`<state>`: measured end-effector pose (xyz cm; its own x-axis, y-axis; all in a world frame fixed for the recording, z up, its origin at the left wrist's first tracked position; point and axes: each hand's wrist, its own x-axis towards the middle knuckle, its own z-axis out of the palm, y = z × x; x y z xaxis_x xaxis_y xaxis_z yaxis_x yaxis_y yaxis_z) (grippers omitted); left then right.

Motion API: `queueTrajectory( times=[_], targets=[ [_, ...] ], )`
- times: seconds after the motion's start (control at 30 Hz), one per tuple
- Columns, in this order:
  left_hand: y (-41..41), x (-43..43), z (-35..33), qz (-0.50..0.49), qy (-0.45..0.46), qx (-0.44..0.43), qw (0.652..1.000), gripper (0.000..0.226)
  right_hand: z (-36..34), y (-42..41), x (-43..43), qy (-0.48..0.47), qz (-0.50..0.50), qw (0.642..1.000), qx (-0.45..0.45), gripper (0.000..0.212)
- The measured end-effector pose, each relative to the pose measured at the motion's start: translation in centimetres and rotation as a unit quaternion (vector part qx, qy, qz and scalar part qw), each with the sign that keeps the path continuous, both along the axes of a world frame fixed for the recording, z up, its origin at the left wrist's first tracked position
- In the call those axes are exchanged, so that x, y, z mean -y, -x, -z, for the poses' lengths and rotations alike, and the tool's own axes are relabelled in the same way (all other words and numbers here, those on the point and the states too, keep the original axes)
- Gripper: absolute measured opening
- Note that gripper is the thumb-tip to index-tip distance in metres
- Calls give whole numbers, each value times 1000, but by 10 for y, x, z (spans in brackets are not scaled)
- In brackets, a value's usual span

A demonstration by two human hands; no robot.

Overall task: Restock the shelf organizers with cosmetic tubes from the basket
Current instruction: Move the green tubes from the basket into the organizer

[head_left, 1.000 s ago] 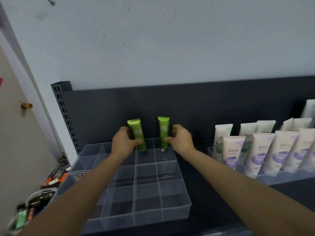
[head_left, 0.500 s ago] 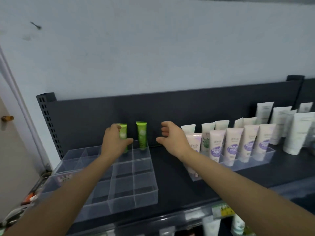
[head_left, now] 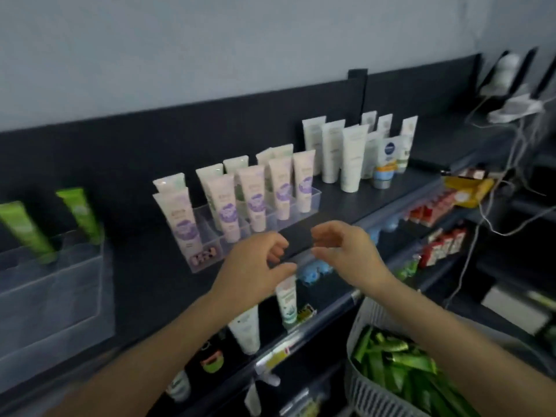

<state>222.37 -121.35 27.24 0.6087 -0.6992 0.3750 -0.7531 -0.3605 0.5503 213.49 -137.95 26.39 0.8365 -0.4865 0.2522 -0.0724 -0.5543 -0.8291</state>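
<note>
Two green tubes (head_left: 81,215) stand upright in the back cells of a clear divided organizer (head_left: 60,299) at the left of the dark shelf. A pale slatted basket (head_left: 367,383) at the lower right holds several green tubes (head_left: 400,359). My left hand (head_left: 255,272) and my right hand (head_left: 346,251) hover empty in front of the shelf edge, fingers loosely curled, between the organizer and the basket. A second clear organizer (head_left: 210,260) beyond my hands holds several pink and purple tubes (head_left: 252,200).
White tubes (head_left: 349,158) stand loose on the dark shelf (head_left: 376,200) to the right. Lower shelves carry more tubes (head_left: 287,302) and red packs (head_left: 442,245). Cables (head_left: 511,164) hang at the far right beside white chargers.
Both hands have let go of the green tubes and drawn back to the right, away from the left organizer. The view has swung right and down, bringing the basket into sight.
</note>
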Motion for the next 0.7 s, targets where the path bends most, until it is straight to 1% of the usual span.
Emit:
queueTrajectory(
  times=[0.07, 0.1, 0.17, 0.2, 0.27, 0.33, 0.43, 0.57, 0.7],
  targets=[
    [11, 26, 16, 32, -20, -10, 999, 31, 26, 15, 24, -4, 32, 999, -31, 29],
    [19, 52, 31, 59, -37, -20, 997, 32, 44, 31, 45, -21, 56, 997, -54, 28],
    [31, 84, 54, 98, -79, -38, 991, 33, 75, 57, 72, -31, 86, 989, -114, 27],
    [36, 99, 67, 121, -107, -49, 986, 33, 92, 72, 85, -32, 103, 983, -147, 25],
    [47, 133, 93, 163, -161, -74, 971, 29, 128, 104, 113, -34, 125, 968, -216, 12],
    [55, 160, 121, 188, -210, -103, 954, 27, 171, 133, 140, -43, 147, 944, -291, 5],
    [64, 194, 163, 190, -280, -137, 931, 27, 228, 173, 172, -93, 169, 912, -361, 5],
    [73, 230, 215, 185, -359, -161, 900, 25, 267, 203, 190, -93, 165, 875, -446, 21],
    [81, 254, 262, 145, -423, -166, 879, 17, 307, 218, 201, -94, 139, 848, -502, 16]
  ],
)
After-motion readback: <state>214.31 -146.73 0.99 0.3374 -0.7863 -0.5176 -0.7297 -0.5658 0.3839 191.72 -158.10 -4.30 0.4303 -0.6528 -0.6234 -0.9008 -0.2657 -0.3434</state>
